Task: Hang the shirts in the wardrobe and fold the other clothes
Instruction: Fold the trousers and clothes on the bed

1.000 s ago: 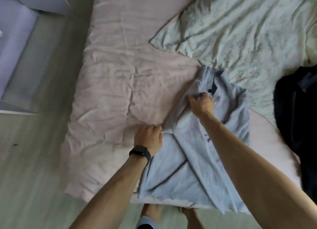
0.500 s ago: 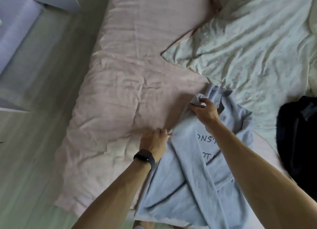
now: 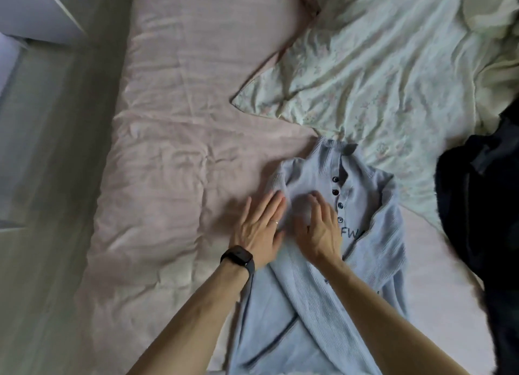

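Both forearms reach forward, palms down. The left hand (image 3: pixel 259 228), a black watch (image 3: pixel 238 258) on its wrist, lies flat with straight fingers across the left edge of the light-blue knitted top (image 3: pixel 309 304). The right hand (image 3: pixel 320 231) presses flat beside it, fingers relaxed and gripping nothing. The top's dark buttons (image 3: pixel 337 197) run just right of the right fingertips and its collar lies beyond them, all on the pink sheet (image 3: pixel 182 150).
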